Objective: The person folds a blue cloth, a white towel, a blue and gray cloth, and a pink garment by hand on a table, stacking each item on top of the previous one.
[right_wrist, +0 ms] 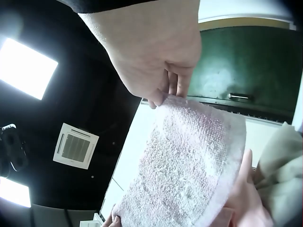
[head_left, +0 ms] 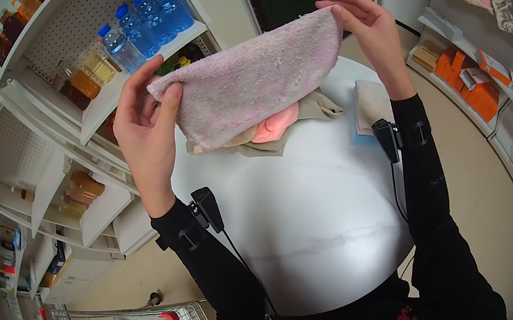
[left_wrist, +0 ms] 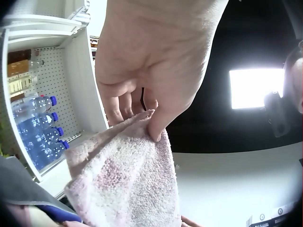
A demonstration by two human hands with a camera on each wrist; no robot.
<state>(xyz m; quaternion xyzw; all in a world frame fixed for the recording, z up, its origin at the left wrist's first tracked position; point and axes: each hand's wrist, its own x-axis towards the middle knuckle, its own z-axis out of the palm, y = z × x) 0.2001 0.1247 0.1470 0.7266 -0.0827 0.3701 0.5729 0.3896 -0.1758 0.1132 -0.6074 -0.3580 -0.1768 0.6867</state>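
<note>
Left hand (head_left: 146, 127) and right hand (head_left: 376, 30) pinch the top corners of a fuzzy pale-pink cloth (head_left: 263, 81). Probably just stops it sagging.

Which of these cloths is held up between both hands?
The pale pink fuzzy towel: the left hand and right hand pinch it at opposite ends, while the coral cloth, khaki cloth and folded beige cloth lie on the white table.

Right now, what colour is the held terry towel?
Mottled pale pink and white; the terry towel shows best in the left wrist view.
</note>
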